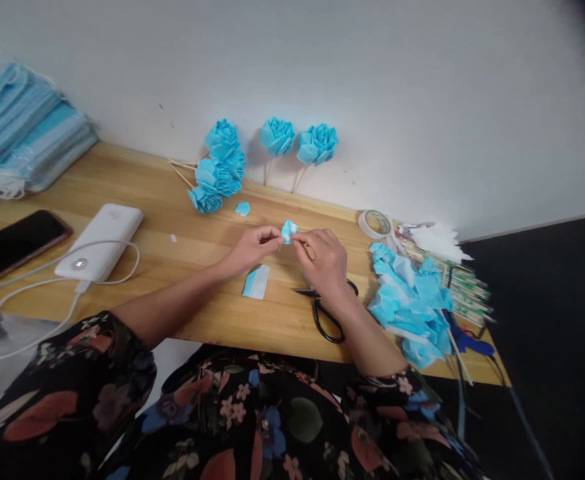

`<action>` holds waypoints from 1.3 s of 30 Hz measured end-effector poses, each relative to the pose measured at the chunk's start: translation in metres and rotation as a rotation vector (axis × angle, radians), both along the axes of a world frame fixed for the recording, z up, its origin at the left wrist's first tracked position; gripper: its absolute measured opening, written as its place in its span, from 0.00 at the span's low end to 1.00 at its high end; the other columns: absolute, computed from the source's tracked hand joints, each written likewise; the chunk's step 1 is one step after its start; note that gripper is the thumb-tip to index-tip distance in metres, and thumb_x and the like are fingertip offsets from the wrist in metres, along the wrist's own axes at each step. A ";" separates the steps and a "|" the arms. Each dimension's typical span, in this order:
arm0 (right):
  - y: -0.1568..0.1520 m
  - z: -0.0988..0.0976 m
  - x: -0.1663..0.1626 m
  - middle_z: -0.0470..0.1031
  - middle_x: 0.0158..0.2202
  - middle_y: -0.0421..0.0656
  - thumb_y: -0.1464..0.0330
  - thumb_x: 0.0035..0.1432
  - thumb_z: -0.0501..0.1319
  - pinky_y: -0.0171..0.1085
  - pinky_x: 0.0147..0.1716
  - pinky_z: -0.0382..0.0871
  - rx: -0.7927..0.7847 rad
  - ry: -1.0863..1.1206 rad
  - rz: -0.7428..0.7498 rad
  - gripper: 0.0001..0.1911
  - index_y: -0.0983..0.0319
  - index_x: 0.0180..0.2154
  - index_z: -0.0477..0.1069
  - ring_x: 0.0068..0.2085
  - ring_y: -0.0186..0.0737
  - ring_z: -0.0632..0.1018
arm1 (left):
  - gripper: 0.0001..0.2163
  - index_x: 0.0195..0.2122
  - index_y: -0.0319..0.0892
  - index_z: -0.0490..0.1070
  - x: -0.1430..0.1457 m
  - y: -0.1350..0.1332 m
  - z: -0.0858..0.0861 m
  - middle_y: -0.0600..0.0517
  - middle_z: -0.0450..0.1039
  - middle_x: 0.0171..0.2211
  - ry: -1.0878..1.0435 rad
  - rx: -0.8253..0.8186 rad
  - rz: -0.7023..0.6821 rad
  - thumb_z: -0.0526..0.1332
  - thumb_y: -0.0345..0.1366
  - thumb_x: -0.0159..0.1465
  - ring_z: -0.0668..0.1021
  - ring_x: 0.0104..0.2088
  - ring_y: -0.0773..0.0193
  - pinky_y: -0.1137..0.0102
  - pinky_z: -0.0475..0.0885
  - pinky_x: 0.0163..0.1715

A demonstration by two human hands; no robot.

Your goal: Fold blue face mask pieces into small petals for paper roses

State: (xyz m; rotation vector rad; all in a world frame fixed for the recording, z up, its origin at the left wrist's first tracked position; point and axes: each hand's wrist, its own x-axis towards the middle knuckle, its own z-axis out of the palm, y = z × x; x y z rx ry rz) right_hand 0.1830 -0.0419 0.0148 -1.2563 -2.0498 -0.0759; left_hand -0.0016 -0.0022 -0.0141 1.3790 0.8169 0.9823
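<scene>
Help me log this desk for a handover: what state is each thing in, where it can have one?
Left hand: pinching the small blue piece
Right hand: pinching the same piece
Scissors: handles spread, blades partly hidden
Phone: flat, screen dark
Power bank: cable plugged in
Two blue flowers: propped against the wall
Other blue flowers: bunched together
Blue pieces at right: heaped, rumpled
Face masks: stacked

Soft, muted light spreads over the pale wall [422, 100], leaving faint shadows by the blue flowers [277, 137] toward twelve o'clock. Wide-angle stretch softens the masks [27, 127] at ten; blurred blackness covers two o'clock's corner. The central small blue piece [288, 231] looks slightly smeared, its folds hard to judge.
</scene>
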 end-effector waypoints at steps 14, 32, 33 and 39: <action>-0.002 -0.015 -0.001 0.82 0.34 0.45 0.65 0.66 0.60 0.45 0.40 0.68 -0.065 0.114 0.021 0.07 0.57 0.38 0.78 0.37 0.46 0.77 | 0.11 0.28 0.40 0.70 0.002 -0.004 0.001 0.57 0.65 0.24 0.094 0.092 0.027 0.62 0.43 0.59 0.65 0.26 0.70 0.72 0.63 0.30; -0.006 -0.012 -0.001 0.80 0.31 0.40 0.68 0.62 0.60 0.42 0.40 0.71 -0.322 0.392 0.034 0.08 0.56 0.34 0.78 0.34 0.41 0.78 | 0.11 0.26 0.42 0.68 0.003 -0.005 0.003 0.57 0.61 0.22 0.162 0.145 0.030 0.62 0.44 0.58 0.60 0.24 0.69 0.72 0.60 0.27; -0.006 -0.012 -0.001 0.81 0.32 0.40 0.68 0.62 0.60 0.42 0.40 0.72 -0.333 0.397 0.043 0.08 0.56 0.34 0.78 0.35 0.41 0.78 | 0.11 0.26 0.42 0.68 0.003 -0.005 0.002 0.57 0.61 0.22 0.162 0.147 0.028 0.62 0.44 0.58 0.61 0.24 0.69 0.72 0.60 0.27; -0.007 -0.012 -0.003 0.80 0.31 0.40 0.66 0.61 0.62 0.42 0.40 0.72 -0.341 0.419 0.035 0.06 0.56 0.32 0.78 0.34 0.41 0.78 | 0.10 0.26 0.41 0.70 0.002 -0.004 -0.001 0.55 0.65 0.24 0.164 0.168 0.022 0.62 0.41 0.58 0.65 0.26 0.69 0.72 0.62 0.29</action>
